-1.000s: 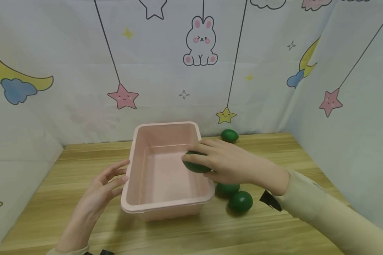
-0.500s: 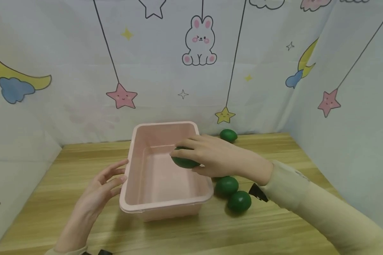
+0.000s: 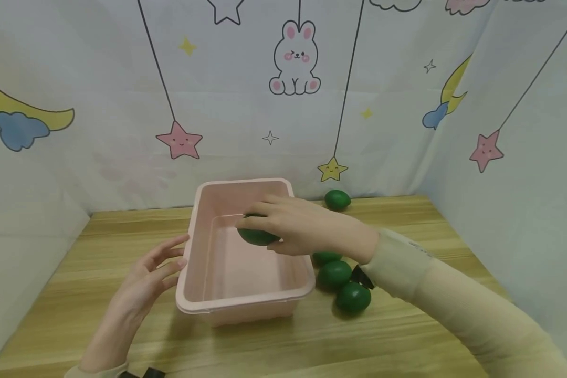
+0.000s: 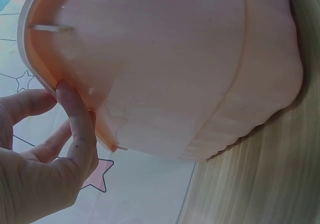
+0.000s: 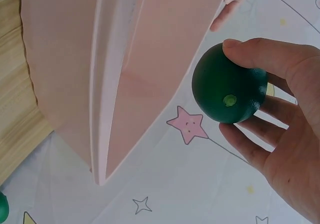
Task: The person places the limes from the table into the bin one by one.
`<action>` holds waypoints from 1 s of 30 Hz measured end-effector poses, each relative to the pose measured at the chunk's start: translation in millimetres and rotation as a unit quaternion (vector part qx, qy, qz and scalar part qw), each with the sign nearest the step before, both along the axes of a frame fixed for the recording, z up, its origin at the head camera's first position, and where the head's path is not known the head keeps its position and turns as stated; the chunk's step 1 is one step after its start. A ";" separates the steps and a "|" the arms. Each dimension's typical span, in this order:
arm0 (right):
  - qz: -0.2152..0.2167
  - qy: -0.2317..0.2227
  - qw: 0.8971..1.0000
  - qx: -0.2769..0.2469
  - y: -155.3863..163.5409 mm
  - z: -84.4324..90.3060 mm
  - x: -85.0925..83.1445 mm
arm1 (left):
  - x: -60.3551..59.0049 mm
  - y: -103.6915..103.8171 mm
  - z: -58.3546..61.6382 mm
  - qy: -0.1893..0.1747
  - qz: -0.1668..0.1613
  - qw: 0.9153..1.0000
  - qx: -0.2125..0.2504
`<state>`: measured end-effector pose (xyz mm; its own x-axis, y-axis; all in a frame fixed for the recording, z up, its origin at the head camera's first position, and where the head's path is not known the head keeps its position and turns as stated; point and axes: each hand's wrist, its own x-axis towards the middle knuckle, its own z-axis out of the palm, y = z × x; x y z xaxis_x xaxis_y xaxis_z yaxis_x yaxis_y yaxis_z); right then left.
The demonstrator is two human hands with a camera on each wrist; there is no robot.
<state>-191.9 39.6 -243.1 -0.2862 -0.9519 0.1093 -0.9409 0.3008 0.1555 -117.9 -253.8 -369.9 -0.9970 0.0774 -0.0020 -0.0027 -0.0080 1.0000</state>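
Note:
A pink plastic bin [image 3: 247, 303] sits on the wooden table in the head view. At its left rim is my left hand [image 3: 144, 286]; in the left wrist view the bent fingers [image 4: 80, 129] hook under the lip while the thumb meets the edge. My right hand [image 3: 295, 226] holds a smooth dark green lime [image 3: 257, 236] over the inside of the bin. Seen from the right wrist, the thumb presses one side of this lime [image 5: 227, 84] and the fingers support the other; a pale stem scar shows on it.
Right of the bin lie several more limes [image 3: 334, 275], one partly hidden beside the bin wall. Another lime [image 3: 337, 200] rests at the table's back edge. A white cloth [image 3: 245, 105] printed with stars and a rabbit encloses the table [image 3: 123, 231].
My right hand has carried the lime leftward, from over the bin's right rim to above the middle of the bin. The left hand stays at the left rim.

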 end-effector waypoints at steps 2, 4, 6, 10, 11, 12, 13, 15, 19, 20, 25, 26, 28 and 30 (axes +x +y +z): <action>-0.007 -0.014 1.000 0.012 -3.9 -0.2 -1.1 | 0.2 0.2 -0.1 0.002 -0.001 1.000 0.002; -0.007 -0.025 0.999 0.020 -7.3 -1.3 -2.7 | 0.2 0.3 -0.2 0.004 -0.003 1.000 0.003; -0.005 -0.029 0.999 0.026 -10.0 -2.8 -4.1 | 0.2 0.5 -0.3 0.006 -0.005 1.000 0.004; 0.004 -0.026 0.999 0.036 -14.8 -6.1 -5.6 | -0.2 0.7 -0.1 0.008 -0.007 1.000 0.005; 0.004 -0.029 0.999 0.039 -16.1 -6.9 -5.7 | -0.3 0.7 0.1 0.009 -0.007 1.000 0.005; 0.003 -0.030 0.999 0.043 -17.5 -7.6 -5.7 | -0.4 0.6 0.2 0.009 -0.007 1.000 0.005; 0.001 -0.033 0.998 0.048 -19.0 -8.3 -5.5 | -0.4 0.5 0.3 0.008 -0.006 1.000 0.005; -0.002 -0.040 0.998 0.058 -22.1 -9.9 -5.3 | -0.4 0.3 0.5 0.007 -0.005 1.000 0.004; 0.003 -0.041 0.996 0.078 -29.0 -14.1 -4.9 | -0.4 0.0 0.4 0.005 -0.006 1.000 0.003; 0.006 -0.040 0.996 0.083 -30.6 -15.1 -4.7 | -0.5 0.0 0.4 0.006 -0.006 1.000 0.005; 0.015 -0.026 0.994 0.108 -38.0 -19.1 -2.9 | -0.7 -0.7 -0.2 0.007 -0.009 1.000 0.008; 0.014 -0.025 0.993 0.113 -39.2 -19.7 -2.5 | -0.7 -0.9 -0.3 0.007 -0.009 1.000 0.007; 0.012 -0.024 0.992 0.121 -41.3 -20.8 -1.7 | -0.7 -1.1 -0.3 0.005 -0.009 1.000 0.003; 0.013 -0.019 0.992 0.126 -43.2 -21.9 -1.1 | -0.8 -1.2 -0.2 0.004 -0.008 1.000 0.000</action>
